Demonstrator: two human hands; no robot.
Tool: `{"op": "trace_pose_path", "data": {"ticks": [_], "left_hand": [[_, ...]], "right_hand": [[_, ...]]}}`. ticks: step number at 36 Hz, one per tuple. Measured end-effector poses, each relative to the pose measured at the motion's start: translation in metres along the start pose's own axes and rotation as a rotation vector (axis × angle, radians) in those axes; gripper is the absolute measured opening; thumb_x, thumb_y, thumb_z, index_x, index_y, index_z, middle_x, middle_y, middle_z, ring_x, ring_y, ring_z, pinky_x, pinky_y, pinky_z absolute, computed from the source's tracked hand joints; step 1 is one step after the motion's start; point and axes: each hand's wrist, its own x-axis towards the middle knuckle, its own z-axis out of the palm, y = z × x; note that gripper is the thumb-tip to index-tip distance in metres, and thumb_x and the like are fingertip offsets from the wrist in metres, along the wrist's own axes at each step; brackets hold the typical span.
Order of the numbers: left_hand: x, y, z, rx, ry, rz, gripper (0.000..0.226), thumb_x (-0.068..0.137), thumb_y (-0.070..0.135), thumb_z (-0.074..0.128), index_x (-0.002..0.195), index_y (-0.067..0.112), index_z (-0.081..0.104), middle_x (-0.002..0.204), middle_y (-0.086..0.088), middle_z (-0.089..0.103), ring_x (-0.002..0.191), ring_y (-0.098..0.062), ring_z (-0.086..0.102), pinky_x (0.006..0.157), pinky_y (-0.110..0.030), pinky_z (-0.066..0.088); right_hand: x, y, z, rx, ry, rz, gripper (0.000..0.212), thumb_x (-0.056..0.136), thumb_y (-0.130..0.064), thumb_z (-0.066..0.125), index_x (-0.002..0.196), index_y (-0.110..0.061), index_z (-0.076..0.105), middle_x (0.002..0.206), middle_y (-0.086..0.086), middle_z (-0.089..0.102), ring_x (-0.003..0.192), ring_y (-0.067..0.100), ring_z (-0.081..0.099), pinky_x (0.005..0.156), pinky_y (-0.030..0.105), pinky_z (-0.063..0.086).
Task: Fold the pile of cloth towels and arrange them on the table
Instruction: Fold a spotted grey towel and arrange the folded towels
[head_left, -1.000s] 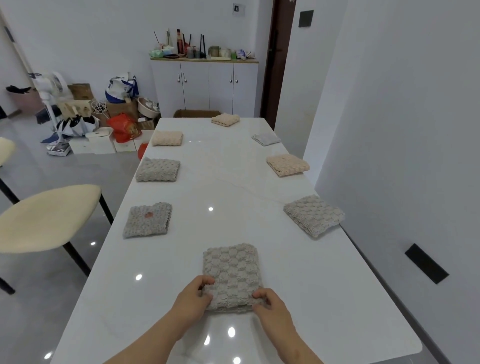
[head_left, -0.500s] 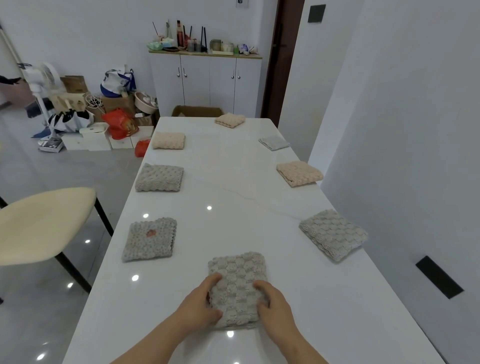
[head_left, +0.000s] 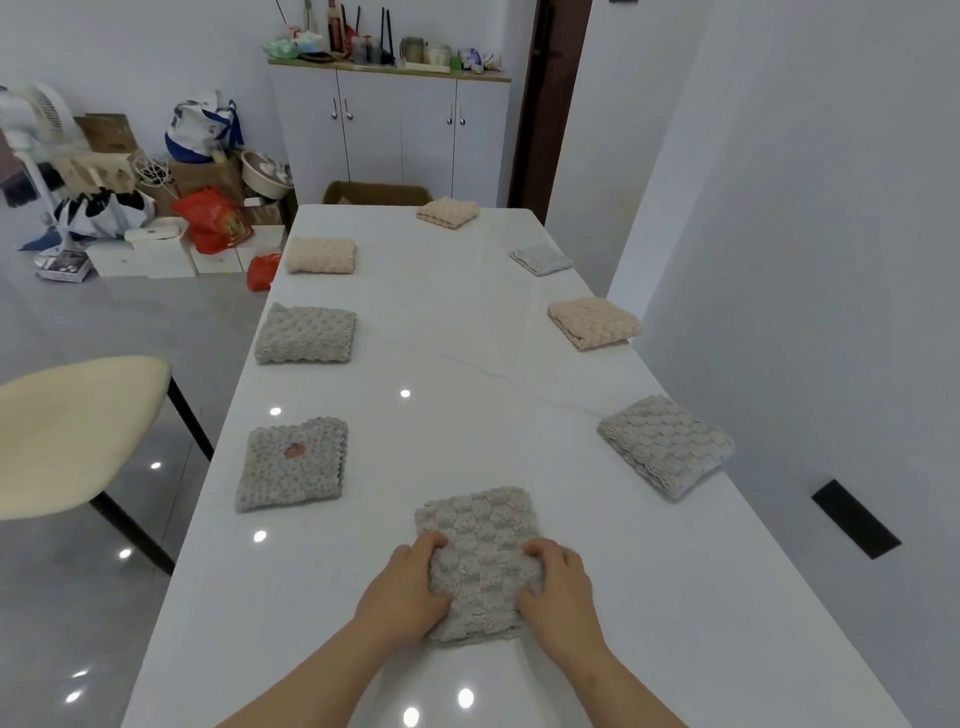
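I hold the folded grey towel (head_left: 480, 551) at the near end of the white table (head_left: 457, 322), straight ahead at 12 o'clock. My left hand (head_left: 402, 592) grips its left edge and my right hand (head_left: 558, 587) grips its right edge, the fingers of both curled over onto the top.

Seven more folded towels lie apart along the table's edges:
- At 10 o'clock is a grey towel with a reddish mark (head_left: 291, 465).
- Beyond it at 11 are a plain grey towel (head_left: 306, 333) and a beige towel (head_left: 321, 254).
- At 2 is a bumpy grey towel (head_left: 665, 444).
- At 1 are a peach towel (head_left: 595, 322) and a pale blue-grey towel (head_left: 541, 259).
- At 12 is the far beige towel (head_left: 448, 212).

The tabletop is glossy and faintly veined, with bright spots of reflected light. A cream chair (head_left: 67, 436) stands at 9 o'clock. A white cabinet (head_left: 389, 130) crowded with bottles (head_left: 363, 44) stands at 12 against the far wall. A red bag (head_left: 213, 221) at 11 bears print too blurred to read.
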Motion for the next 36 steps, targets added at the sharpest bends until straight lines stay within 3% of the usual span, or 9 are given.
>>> {"op": "trace_pose_path", "data": {"ticks": [2,4,5,8,11,13,22,29,36], "left_hand": [[-0.001,0.004,-0.002,0.106,0.074,-0.004,0.055,0.08,0.028,0.057,0.131,0.029,0.036,0.112,0.003,0.031,0.1,-0.014,0.047,0.082,-0.021,0.043],[-0.003,0.009,-0.004,0.24,0.167,0.048,0.053,0.079,0.034,0.054,0.13,0.029,0.04,0.129,0.001,0.03,0.118,-0.017,0.039,0.094,-0.024,0.036],[-0.003,0.011,-0.005,0.287,0.182,0.08,0.053,0.078,0.039,0.049,0.13,0.029,0.041,0.141,0.001,0.025,0.128,-0.018,0.031,0.101,-0.027,0.031],[-0.001,0.015,-0.004,0.378,0.105,0.177,0.082,0.066,0.06,0.024,0.14,0.025,0.028,0.155,0.004,0.006,0.142,-0.015,0.011,0.112,-0.03,0.017],[0.005,0.013,0.0,0.485,-0.033,0.196,0.083,0.081,0.055,0.042,0.148,0.025,0.003,0.156,0.005,0.0,0.144,-0.013,0.002,0.116,-0.036,0.008],[0.007,0.011,0.002,0.516,-0.087,0.163,0.085,0.085,0.052,0.047,0.149,0.025,-0.004,0.157,0.004,-0.005,0.145,-0.015,-0.004,0.117,-0.041,0.003],[0.014,0.014,0.0,0.572,-0.093,0.114,0.093,0.079,0.056,0.052,0.148,0.026,-0.003,0.156,0.003,0.0,0.144,-0.018,0.004,0.117,-0.045,0.005],[0.022,0.023,-0.004,0.639,-0.092,0.103,0.098,0.071,0.059,0.057,0.147,0.024,0.006,0.151,0.001,0.012,0.142,-0.022,0.009,0.115,-0.049,0.006],[0.024,0.021,-0.005,0.623,-0.1,0.106,0.098,0.069,0.059,0.058,0.147,0.025,0.009,0.154,0.004,0.006,0.143,-0.02,0.003,0.115,-0.046,0.009]], "right_hand": [[-0.001,-0.008,-0.003,-0.19,0.075,-0.033,0.049,0.085,-0.017,0.046,0.133,-0.026,0.037,0.147,-0.002,0.021,0.128,0.02,0.031,0.092,0.026,0.034],[-0.002,-0.018,-0.006,-0.269,0.102,-0.148,0.056,0.082,-0.031,0.027,0.137,-0.026,0.035,0.154,-0.004,0.013,0.136,0.02,0.024,0.103,0.031,0.029],[-0.001,-0.021,-0.006,-0.299,0.093,-0.203,0.071,0.073,-0.038,0.013,0.139,-0.026,0.034,0.156,-0.004,0.011,0.139,0.02,0.022,0.106,0.033,0.026],[0.011,-0.022,-0.002,-0.47,-0.025,-0.246,0.095,0.056,-0.041,-0.008,0.146,-0.024,0.017,0.158,-0.003,0.0,0.144,0.013,0.009,0.111,0.033,0.018],[0.019,-0.017,0.0,-0.522,-0.151,-0.179,0.067,0.086,-0.041,0.011,0.149,-0.021,0.003,0.158,-0.001,-0.004,0.145,0.012,0.004,0.114,0.036,0.015],[0.02,-0.014,0.0,-0.515,-0.21,-0.118,0.062,0.096,-0.035,0.027,0.15,-0.022,-0.002,0.158,-0.002,-0.004,0.145,0.014,0.003,0.115,0.039,0.011],[0.023,-0.009,0.004,-0.451,-0.247,-0.011,0.065,0.096,-0.039,0.029,0.149,-0.027,-0.006,0.158,-0.006,-0.007,0.146,0.017,-0.004,0.115,0.046,-0.001],[0.025,-0.012,0.002,-0.451,-0.249,0.003,0.066,0.094,-0.04,0.032,0.149,-0.03,-0.002,0.158,-0.007,-0.005,0.145,0.017,-0.002,0.115,0.049,0.002],[0.02,-0.011,0.002,-0.446,-0.244,-0.009,0.063,0.096,-0.041,0.029,0.149,-0.03,-0.003,0.158,-0.007,-0.007,0.145,0.018,-0.003,0.114,0.048,0.006]]}}
